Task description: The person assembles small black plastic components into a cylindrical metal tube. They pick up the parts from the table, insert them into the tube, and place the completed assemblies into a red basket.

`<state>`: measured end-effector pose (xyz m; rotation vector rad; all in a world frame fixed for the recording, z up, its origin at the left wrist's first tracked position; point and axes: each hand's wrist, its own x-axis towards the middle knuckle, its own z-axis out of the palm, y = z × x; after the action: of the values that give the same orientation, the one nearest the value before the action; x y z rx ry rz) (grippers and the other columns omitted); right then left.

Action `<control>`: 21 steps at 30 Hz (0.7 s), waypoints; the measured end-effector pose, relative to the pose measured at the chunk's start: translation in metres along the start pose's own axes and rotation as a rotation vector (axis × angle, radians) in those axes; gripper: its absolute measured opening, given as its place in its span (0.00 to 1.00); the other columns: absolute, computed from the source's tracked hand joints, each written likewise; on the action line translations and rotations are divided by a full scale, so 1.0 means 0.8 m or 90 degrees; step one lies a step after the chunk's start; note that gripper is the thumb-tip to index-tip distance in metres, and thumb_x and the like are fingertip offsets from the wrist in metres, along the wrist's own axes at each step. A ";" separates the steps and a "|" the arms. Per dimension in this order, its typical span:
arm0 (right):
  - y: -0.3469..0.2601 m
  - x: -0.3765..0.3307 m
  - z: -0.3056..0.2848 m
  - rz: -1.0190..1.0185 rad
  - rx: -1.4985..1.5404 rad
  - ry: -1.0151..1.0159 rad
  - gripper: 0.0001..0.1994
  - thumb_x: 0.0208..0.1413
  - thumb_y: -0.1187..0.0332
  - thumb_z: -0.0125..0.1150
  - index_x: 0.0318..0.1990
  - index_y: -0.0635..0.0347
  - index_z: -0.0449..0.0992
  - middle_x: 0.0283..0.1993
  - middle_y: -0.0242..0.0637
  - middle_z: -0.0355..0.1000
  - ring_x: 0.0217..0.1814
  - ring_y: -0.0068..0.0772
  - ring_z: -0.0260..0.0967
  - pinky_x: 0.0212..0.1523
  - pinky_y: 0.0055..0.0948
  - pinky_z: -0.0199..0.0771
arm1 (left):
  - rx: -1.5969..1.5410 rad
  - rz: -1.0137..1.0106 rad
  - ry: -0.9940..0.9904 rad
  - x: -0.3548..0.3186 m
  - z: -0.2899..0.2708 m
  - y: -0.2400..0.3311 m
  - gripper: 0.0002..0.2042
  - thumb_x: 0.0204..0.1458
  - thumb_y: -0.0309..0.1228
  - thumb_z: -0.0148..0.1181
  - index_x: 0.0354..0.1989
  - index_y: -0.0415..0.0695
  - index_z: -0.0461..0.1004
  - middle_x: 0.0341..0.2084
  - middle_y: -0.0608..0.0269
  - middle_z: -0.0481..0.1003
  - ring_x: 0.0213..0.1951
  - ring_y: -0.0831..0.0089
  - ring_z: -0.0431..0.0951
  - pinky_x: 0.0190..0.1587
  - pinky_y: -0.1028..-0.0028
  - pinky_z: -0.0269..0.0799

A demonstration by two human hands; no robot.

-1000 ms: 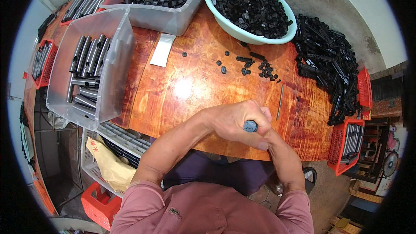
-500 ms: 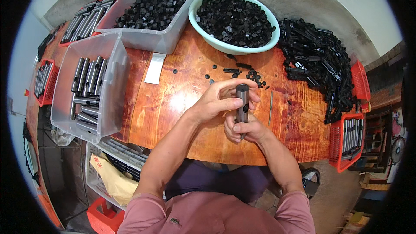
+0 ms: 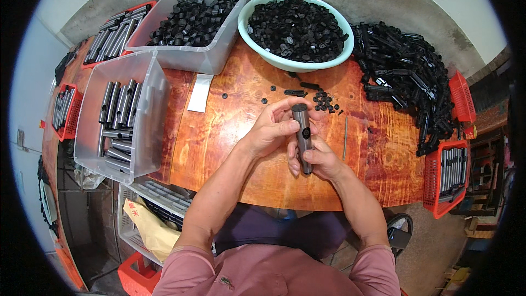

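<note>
A dark grey metal tube (image 3: 303,145) stands nearly upright over the table, tilted a little left at its top. Its upper end has a black cap, and a dark hole shows in its side. My left hand (image 3: 273,127) grips the tube's upper part, thumb in front and fingers behind. Lower down, my right hand (image 3: 323,161) holds it with the thumb across its front. The fingers behind the tube are partly hidden. Just beyond my hands lie several small black round plugs (image 3: 322,98) and short black pieces (image 3: 310,85).
A clear bin (image 3: 159,131) of metal tubes stands left, with another bin (image 3: 192,55) of black caps behind. A pale green basin (image 3: 296,66) holds small black parts. Black parts are heaped (image 3: 400,77) far right, near a red basket (image 3: 433,186) of tubes. A thin rod (image 3: 345,137) lies nearby.
The tube's top has tipped slightly left, with both hands still around it. The whole view has shifted a little.
</note>
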<state>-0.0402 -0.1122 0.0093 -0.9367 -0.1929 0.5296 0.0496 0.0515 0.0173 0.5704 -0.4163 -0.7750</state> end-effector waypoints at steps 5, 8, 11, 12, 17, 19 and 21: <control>0.000 0.001 -0.005 0.004 0.007 0.005 0.25 0.61 0.48 0.61 0.50 0.65 0.72 0.34 0.38 0.73 0.37 0.31 0.72 0.40 0.28 0.72 | 0.011 0.029 0.017 0.003 -0.005 -0.005 0.27 0.57 0.30 0.66 0.63 0.41 0.64 0.52 0.43 0.75 0.48 0.57 0.82 0.39 0.67 0.84; -0.009 0.003 0.000 0.000 -0.012 0.008 0.25 0.63 0.50 0.58 0.54 0.67 0.71 0.38 0.40 0.74 0.41 0.32 0.73 0.44 0.29 0.73 | -0.016 0.037 0.052 0.004 0.001 -0.002 0.26 0.59 0.31 0.65 0.64 0.44 0.64 0.53 0.43 0.75 0.47 0.60 0.82 0.42 0.68 0.83; -0.008 0.003 -0.005 -0.013 -0.059 0.011 0.26 0.64 0.51 0.57 0.56 0.68 0.70 0.41 0.41 0.74 0.43 0.31 0.73 0.46 0.29 0.72 | -0.039 0.044 0.062 0.005 -0.004 -0.004 0.24 0.60 0.32 0.63 0.64 0.46 0.64 0.54 0.44 0.75 0.47 0.61 0.82 0.32 0.74 0.80; -0.008 0.003 -0.004 -0.013 -0.066 0.017 0.26 0.64 0.51 0.57 0.56 0.67 0.70 0.41 0.40 0.74 0.44 0.31 0.73 0.46 0.29 0.72 | -0.046 0.047 0.060 0.005 -0.005 -0.004 0.24 0.61 0.32 0.62 0.64 0.46 0.63 0.54 0.44 0.75 0.47 0.62 0.82 0.29 0.76 0.79; -0.008 0.004 0.003 0.001 -0.084 0.096 0.26 0.63 0.50 0.59 0.56 0.66 0.70 0.37 0.41 0.76 0.41 0.33 0.75 0.46 0.30 0.72 | -0.028 0.051 0.103 0.007 -0.001 -0.004 0.23 0.63 0.36 0.60 0.64 0.47 0.63 0.52 0.47 0.75 0.48 0.60 0.81 0.40 0.67 0.82; -0.005 0.007 0.003 -0.010 -0.074 0.098 0.26 0.63 0.51 0.60 0.56 0.66 0.70 0.37 0.41 0.76 0.41 0.32 0.75 0.46 0.29 0.73 | -0.019 0.049 0.116 0.008 -0.001 -0.005 0.23 0.63 0.36 0.59 0.64 0.47 0.63 0.50 0.47 0.76 0.47 0.60 0.81 0.39 0.69 0.82; -0.004 0.009 0.004 -0.017 -0.072 0.102 0.25 0.63 0.53 0.60 0.56 0.66 0.70 0.38 0.41 0.76 0.41 0.32 0.75 0.46 0.29 0.74 | 0.003 0.044 0.137 0.008 -0.001 -0.005 0.22 0.64 0.36 0.58 0.64 0.46 0.63 0.49 0.47 0.76 0.45 0.61 0.81 0.38 0.72 0.81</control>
<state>-0.0341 -0.1080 0.0135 -1.0804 -0.0902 0.4202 0.0520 0.0445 0.0150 0.6336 -0.2384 -0.6393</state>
